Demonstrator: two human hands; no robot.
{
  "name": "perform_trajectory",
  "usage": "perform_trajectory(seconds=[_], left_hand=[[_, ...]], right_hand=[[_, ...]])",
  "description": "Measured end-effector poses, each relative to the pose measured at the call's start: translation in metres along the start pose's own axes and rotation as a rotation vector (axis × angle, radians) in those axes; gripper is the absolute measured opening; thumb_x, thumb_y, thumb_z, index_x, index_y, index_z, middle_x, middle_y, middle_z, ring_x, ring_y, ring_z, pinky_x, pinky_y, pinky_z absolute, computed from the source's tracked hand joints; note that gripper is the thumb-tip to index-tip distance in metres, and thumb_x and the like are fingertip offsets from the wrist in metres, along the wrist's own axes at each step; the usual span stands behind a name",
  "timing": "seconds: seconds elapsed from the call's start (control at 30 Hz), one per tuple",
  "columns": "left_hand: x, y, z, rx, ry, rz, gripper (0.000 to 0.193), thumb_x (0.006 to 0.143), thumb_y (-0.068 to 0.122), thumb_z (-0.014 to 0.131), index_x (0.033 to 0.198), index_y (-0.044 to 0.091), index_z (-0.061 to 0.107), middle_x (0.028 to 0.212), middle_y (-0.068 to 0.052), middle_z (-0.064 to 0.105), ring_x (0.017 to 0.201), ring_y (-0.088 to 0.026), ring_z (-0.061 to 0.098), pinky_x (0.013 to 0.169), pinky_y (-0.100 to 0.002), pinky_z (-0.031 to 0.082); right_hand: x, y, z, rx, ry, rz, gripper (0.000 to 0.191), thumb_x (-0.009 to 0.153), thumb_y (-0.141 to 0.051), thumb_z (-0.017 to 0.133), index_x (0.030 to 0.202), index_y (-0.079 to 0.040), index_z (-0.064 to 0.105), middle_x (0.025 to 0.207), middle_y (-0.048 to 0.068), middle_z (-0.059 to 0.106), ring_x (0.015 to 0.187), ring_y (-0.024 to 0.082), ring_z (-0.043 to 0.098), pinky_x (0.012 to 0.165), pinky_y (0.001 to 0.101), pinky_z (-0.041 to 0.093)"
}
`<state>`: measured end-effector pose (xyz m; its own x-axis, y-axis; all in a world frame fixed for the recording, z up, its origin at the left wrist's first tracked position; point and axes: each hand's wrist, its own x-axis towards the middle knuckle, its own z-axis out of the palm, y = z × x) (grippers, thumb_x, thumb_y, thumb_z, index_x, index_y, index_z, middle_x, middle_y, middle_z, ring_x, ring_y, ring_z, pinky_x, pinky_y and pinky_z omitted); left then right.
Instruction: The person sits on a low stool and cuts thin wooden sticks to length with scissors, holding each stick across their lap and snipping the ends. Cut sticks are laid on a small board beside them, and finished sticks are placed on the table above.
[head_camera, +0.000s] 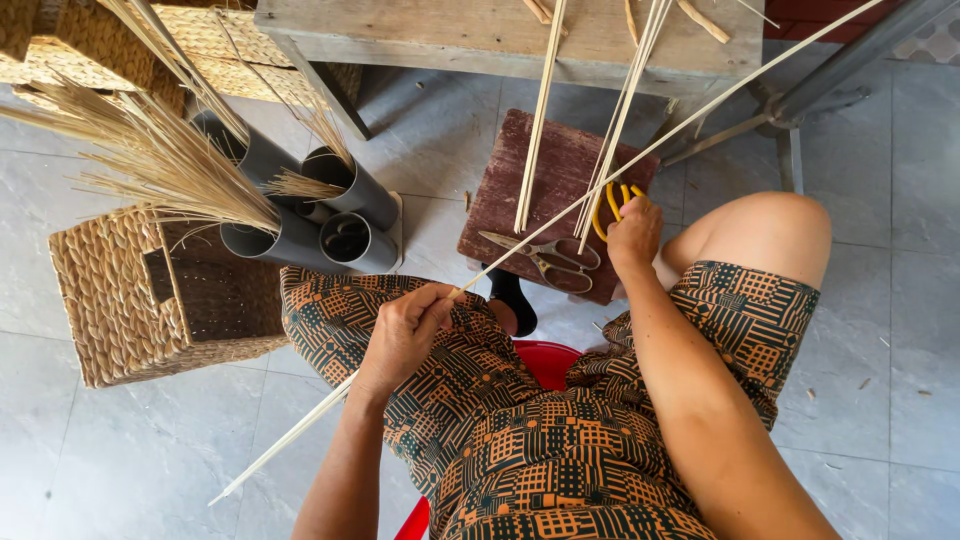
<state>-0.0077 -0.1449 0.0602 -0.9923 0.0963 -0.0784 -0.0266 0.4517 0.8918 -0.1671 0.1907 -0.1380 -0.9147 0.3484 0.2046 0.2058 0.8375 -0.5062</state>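
Observation:
My left hand (402, 332) is closed around a long pale cane strip (640, 152) that runs diagonally from the lower left floor up past the bench at top right. My right hand (634, 235) reaches onto a small dark red wooden stool (545, 170) and grips the yellow handles of a cutter (606, 208). Grey metal scissors (545, 258) lie on the stool just left of that hand. More pale cane strips (537, 120) lean from the bench down onto the stool.
A woven basket (115, 300) stands on the tiled floor at left. Grey plastic tubes (335, 215) holding dry straw lie beside it. A wooden bench (500, 40) crosses the top. I sit on a red seat (545, 362), in patterned shorts.

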Motion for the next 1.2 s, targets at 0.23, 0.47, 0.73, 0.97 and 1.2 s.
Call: perform_trajectory(seconds=[0.23,0.47,0.73,0.97,1.2], left_hand=[[0.001,0.012,-0.009,0.037,0.029,0.076,0.017,0.098,0.011,0.063,0.108,0.003,0.074,0.073,-0.007,0.069,0.065,-0.012,0.067,0.061,-0.028,0.054],[-0.001,0.030,-0.029,0.062,0.090,0.166,0.015,0.099,0.011,0.062,0.107,0.003,0.073,0.075,-0.008,0.069,0.066,-0.014,0.069,0.062,-0.029,0.055],[-0.005,0.044,-0.027,0.042,0.071,0.242,0.015,0.100,0.008,0.060,0.109,0.002,0.070,0.073,-0.007,0.065,0.064,-0.016,0.067,0.063,-0.031,0.055],[-0.011,0.057,-0.025,0.076,0.068,0.280,0.015,0.097,0.007,0.061,0.108,0.001,0.070,0.079,-0.012,0.069,0.068,-0.022,0.069,0.065,-0.033,0.055],[-0.015,0.065,-0.023,0.059,0.060,0.287,0.014,0.097,0.008,0.062,0.106,0.002,0.069,0.087,-0.014,0.072,0.078,-0.029,0.074,0.069,-0.036,0.057]], right_hand=[[0.003,0.024,0.004,0.822,-0.336,0.536,0.016,0.091,-0.005,0.071,0.106,0.000,0.068,0.089,0.017,0.066,0.069,0.031,0.057,0.060,0.0447,0.041],[-0.059,0.015,-0.098,1.378,-0.417,0.379,0.071,0.093,-0.001,0.056,0.157,-0.011,0.028,0.087,0.003,0.064,0.071,0.012,0.059,0.061,0.0261,0.048],[-0.158,-0.058,-0.165,0.835,-1.020,-0.080,0.061,0.079,-0.011,0.078,0.136,-0.007,0.055,0.094,0.002,0.058,0.082,0.010,0.057,0.077,0.0253,0.052],[-0.154,-0.118,-0.183,0.615,-0.955,-0.245,0.064,0.077,-0.024,0.085,0.132,-0.008,0.056,0.099,0.006,0.069,0.093,0.015,0.068,0.084,0.0303,0.056],[-0.148,-0.137,-0.188,0.747,-1.022,-0.169,0.053,0.084,-0.022,0.080,0.132,-0.008,0.063,0.086,0.000,0.066,0.074,0.007,0.062,0.066,0.0225,0.053]])
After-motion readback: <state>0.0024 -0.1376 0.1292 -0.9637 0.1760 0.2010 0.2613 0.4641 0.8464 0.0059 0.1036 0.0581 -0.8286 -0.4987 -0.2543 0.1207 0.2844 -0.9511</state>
